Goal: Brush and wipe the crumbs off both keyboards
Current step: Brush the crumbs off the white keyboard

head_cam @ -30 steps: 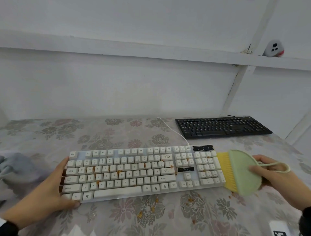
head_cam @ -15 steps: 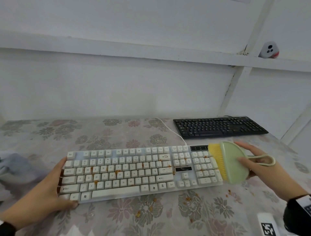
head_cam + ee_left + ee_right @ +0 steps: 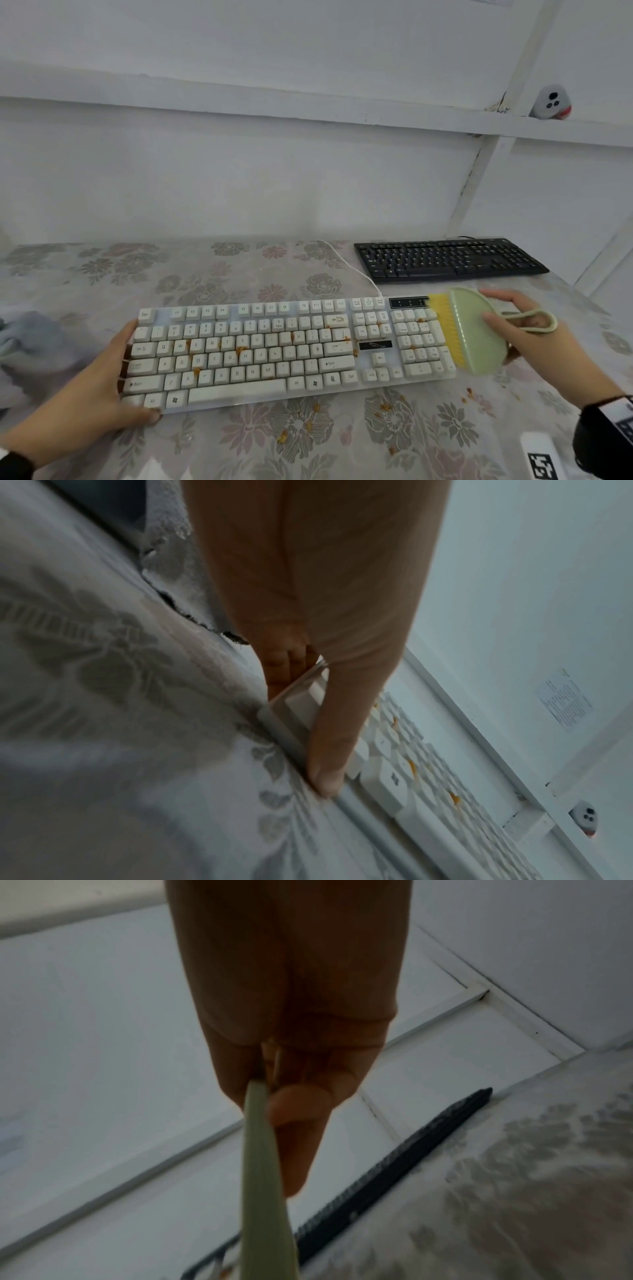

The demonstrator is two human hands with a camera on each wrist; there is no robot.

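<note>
A white keyboard (image 3: 257, 353) with orange-brown crumbs between its keys lies across the near table. My left hand (image 3: 102, 394) grips its left end, with the thumb (image 3: 329, 750) on the front edge and the fingers behind the side edge. My right hand (image 3: 534, 335) holds a pale green half-round brush (image 3: 476, 335) by its flat body. The brush's yellow bristles (image 3: 445, 329) rest on the right column of the number pad. A black keyboard (image 3: 445, 260) lies further back on the right, also visible in the right wrist view (image 3: 394, 1169).
Loose crumbs (image 3: 308, 425) lie on the flowered tablecloth in front of the white keyboard. A grey cloth (image 3: 30, 339) is bunched at the left edge. A white marker card (image 3: 541, 459) sits near right. A small white device (image 3: 550, 102) stands on the wall ledge.
The brush has shifted from just off the keyboard's right edge onto the number pad's right column, slightly further from me. My left hand has kept its grip on the left end.
</note>
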